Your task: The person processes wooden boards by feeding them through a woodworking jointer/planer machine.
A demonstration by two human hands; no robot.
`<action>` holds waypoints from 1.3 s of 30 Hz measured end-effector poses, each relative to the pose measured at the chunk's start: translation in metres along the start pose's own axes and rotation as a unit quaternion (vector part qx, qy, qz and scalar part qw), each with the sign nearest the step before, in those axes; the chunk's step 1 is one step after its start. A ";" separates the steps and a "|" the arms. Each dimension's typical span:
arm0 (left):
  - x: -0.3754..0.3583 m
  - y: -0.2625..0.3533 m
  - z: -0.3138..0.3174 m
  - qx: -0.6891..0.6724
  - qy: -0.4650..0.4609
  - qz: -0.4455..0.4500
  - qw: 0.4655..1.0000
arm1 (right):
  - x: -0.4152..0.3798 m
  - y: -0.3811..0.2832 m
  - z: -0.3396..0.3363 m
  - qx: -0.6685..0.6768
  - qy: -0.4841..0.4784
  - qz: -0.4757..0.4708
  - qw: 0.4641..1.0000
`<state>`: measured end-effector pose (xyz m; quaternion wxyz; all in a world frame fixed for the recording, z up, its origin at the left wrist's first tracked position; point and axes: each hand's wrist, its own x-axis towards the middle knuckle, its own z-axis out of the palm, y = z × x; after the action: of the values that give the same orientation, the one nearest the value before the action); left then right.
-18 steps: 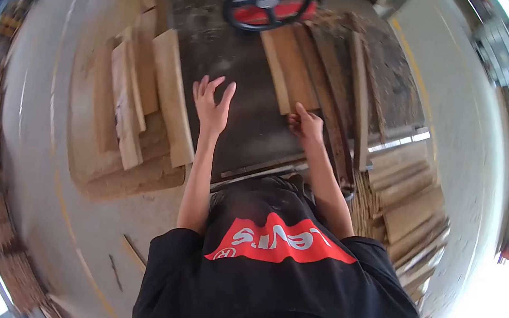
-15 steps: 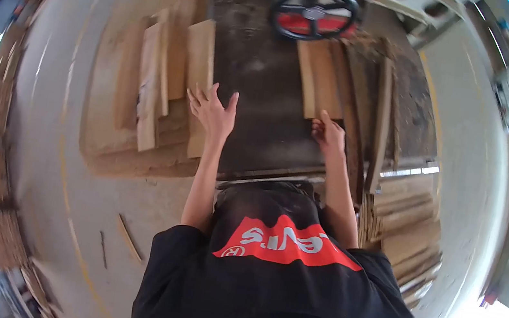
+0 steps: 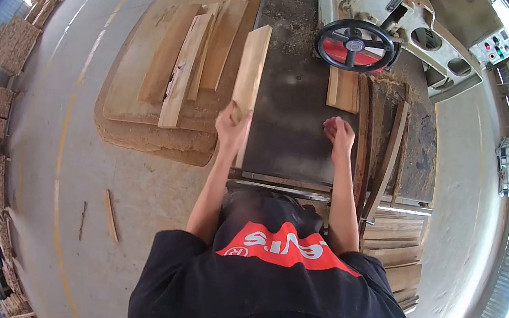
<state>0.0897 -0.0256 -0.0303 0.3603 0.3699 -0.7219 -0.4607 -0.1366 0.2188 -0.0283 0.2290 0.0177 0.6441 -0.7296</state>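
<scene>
My left hand [image 3: 231,126] is closed around the near part of a pale wooden board [image 3: 252,67], at the left edge of the dark machine table [image 3: 285,124]. Over the table's right side, my right hand [image 3: 339,136] has its fingers curled together, with nothing visible in them. Just beyond those fingers, apart from them, the end of another wooden board [image 3: 344,92] lies flat on the table. It runs back beneath a black handwheel [image 3: 356,46].
Several loose boards [image 3: 179,77] rest on a sawdust-covered wooden surface [image 3: 127,92] at left. A narrow curved strip [image 3: 388,155] lies along the right side. Stacked boards [image 3: 396,241] are low at right. Two thin offcuts [image 3: 110,215] lie on the floor.
My left hand has closed on the pale board, which now lies against the table's left edge. My right hand has come away from the other board, which sits farther under the handwheel.
</scene>
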 end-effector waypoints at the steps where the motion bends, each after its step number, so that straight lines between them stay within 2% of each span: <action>1: -0.018 0.027 0.006 -0.218 0.004 -0.119 0.969 | -0.024 -0.001 -0.003 -0.019 -0.046 -0.003 0.999; 3: -0.033 0.078 -0.013 -0.332 -0.109 -0.284 0.893 | -0.080 -0.007 -0.001 -0.062 -0.146 -0.001 0.987; 4: -0.038 0.076 -0.008 -0.462 -0.178 -0.289 0.819 | -0.107 -0.014 -0.003 -0.088 -0.201 0.005 0.976; 5: -0.042 0.073 -0.001 -0.582 -0.238 -0.286 0.723 | -0.128 -0.017 -0.010 -0.118 -0.248 0.005 0.961; 6: -0.043 0.064 0.009 -0.674 -0.268 -0.336 0.601 | -0.144 -0.021 -0.013 -0.145 -0.297 0.004 0.944; 9: -0.055 0.064 0.025 -0.693 -0.266 -0.397 0.541 | -0.189 -0.039 -0.013 -0.240 -0.285 -0.069 0.925; 10: -0.059 0.061 0.029 -0.685 -0.274 -0.393 0.549 | -0.198 -0.040 -0.014 -0.294 -0.291 -0.149 0.898; 13: -0.071 0.059 0.045 -0.653 -0.291 -0.386 0.582 | -0.230 -0.069 -0.015 -0.399 -0.265 -0.176 0.860; 14: -0.075 0.064 0.052 -0.640 -0.291 -0.383 0.599 | -0.234 -0.061 -0.020 -0.444 -0.232 -0.255 0.827; 15: -0.080 0.068 0.059 -0.628 -0.292 -0.379 0.614 | -0.240 -0.053 -0.025 -0.445 -0.214 -0.250 0.833; 17: -0.088 0.066 0.074 -0.630 -0.306 -0.379 0.604 | -0.244 -0.044 -0.033 -0.458 -0.179 -0.252 0.833; 18: -0.095 0.074 0.079 -0.625 -0.304 -0.380 0.611 | -0.248 -0.043 -0.039 -0.439 -0.155 -0.236 0.853; 22: -0.114 0.099 0.085 -0.569 -0.308 -0.422 0.635 | -0.251 -0.035 -0.059 -0.456 -0.044 -0.304 0.836; 23: -0.118 0.104 0.085 -0.546 -0.306 -0.438 0.645 | -0.256 -0.031 -0.063 -0.451 -0.034 -0.287 0.845; 26: -0.130 0.106 0.075 -0.338 -0.392 -0.391 0.761 | -0.263 -0.007 -0.090 -0.422 -0.014 -0.255 0.870; 29: -0.145 0.121 0.059 -0.184 -0.472 -0.358 0.784 | -0.284 0.031 -0.124 -0.470 -0.083 -0.159 0.864; 30: -0.146 0.122 0.055 -0.208 -0.500 -0.371 0.754 | -0.286 0.036 -0.131 -0.434 -0.082 -0.083 0.893; 32: -0.147 0.115 0.059 -0.257 -0.477 -0.425 0.725 | -0.290 0.045 -0.138 -0.349 -0.079 0.067 0.931; 33: -0.146 0.113 0.062 -0.280 -0.467 -0.449 0.709 | -0.291 0.055 -0.140 -0.290 -0.070 0.111 0.948; 34: -0.142 0.113 0.066 -0.291 -0.513 -0.421 0.689 | -0.289 0.062 -0.140 -0.231 -0.062 0.153 0.959; 35: -0.139 0.112 0.072 -0.313 -0.515 -0.424 0.676 | -0.285 0.067 -0.142 -0.172 -0.055 0.193 0.964; 37: -0.135 0.115 0.083 -0.353 -0.524 -0.429 0.645 | -0.273 0.064 -0.129 -0.100 -0.009 0.172 0.980; 39: -0.135 0.121 0.096 -0.350 -0.505 -0.437 0.657 | -0.254 0.074 -0.122 -0.013 0.022 0.162 0.986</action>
<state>0.0460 0.1663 0.0277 -0.1991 0.1998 -0.3337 -0.8995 0.0839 0.4089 -0.0369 0.3304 0.1350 0.6468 -0.6740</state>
